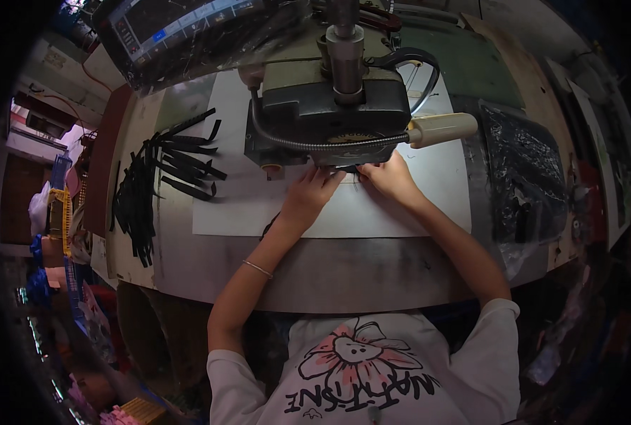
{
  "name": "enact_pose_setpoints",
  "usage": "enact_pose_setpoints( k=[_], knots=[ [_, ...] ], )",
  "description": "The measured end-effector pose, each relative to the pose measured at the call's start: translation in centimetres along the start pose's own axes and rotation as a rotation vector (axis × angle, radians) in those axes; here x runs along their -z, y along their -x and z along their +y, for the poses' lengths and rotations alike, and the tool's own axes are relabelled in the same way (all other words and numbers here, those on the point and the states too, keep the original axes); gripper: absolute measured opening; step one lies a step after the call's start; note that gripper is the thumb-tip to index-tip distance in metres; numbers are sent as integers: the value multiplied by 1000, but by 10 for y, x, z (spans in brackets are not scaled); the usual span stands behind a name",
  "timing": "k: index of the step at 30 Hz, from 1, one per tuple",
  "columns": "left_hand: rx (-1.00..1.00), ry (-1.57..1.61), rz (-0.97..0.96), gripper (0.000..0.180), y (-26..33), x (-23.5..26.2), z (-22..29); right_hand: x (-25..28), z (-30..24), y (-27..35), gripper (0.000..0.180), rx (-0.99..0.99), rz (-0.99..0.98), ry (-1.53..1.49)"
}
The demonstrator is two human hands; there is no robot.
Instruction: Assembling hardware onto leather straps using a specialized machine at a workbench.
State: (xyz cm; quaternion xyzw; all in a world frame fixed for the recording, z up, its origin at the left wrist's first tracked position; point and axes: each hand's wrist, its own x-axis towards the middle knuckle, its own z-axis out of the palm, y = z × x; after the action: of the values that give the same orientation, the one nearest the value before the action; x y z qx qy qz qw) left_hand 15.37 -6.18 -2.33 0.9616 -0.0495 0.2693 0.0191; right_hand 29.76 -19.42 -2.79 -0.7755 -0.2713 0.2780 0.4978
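Black piece (349, 169) is at the front underside of the sewing machine (322, 113), on the white sheet (237, 205) over the desk (329, 265). Only a sliver shows; the part in view runs roughly left-right, across the gap between the hands. True full length and long axis: can't tell, machine head covers the far side.

Left hand (310, 193) sits at its left end, right hand (393, 180) at its right. Both about equally near, fingertips at the piece.

Grip: fingers bent and drawn together on both sides, tips partly under the head. Can't tell if either is pinching the piece or just pressing it down.

Pose: elbows wide, forearms converging from lower left and lower right, palms mostly down. Left wrist bends slightly inward; right index and thumb point in at the piece.

Around: loose black strips (135, 195) piled on the left, plastic bag (528, 170) on the right, pale lamp (443, 131) just above the right hand.
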Motion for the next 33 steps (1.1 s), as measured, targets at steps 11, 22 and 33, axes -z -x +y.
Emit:
enact_pose_setpoints(
  k=[11, 22, 33],
  knots=[
    [-55, -34, -81, 38, -3, -3, -7, 2, -3, -3, 26, 29, 72, 240],
    [-234, -172, -84, 33, -12, 4, -9, 4, -15, 17, 25, 449, 310, 575],
    [-314, -45, -111, 35, -12, 0, -21, -1, -2, 22, 26, 585, 332, 487]
  ],
)
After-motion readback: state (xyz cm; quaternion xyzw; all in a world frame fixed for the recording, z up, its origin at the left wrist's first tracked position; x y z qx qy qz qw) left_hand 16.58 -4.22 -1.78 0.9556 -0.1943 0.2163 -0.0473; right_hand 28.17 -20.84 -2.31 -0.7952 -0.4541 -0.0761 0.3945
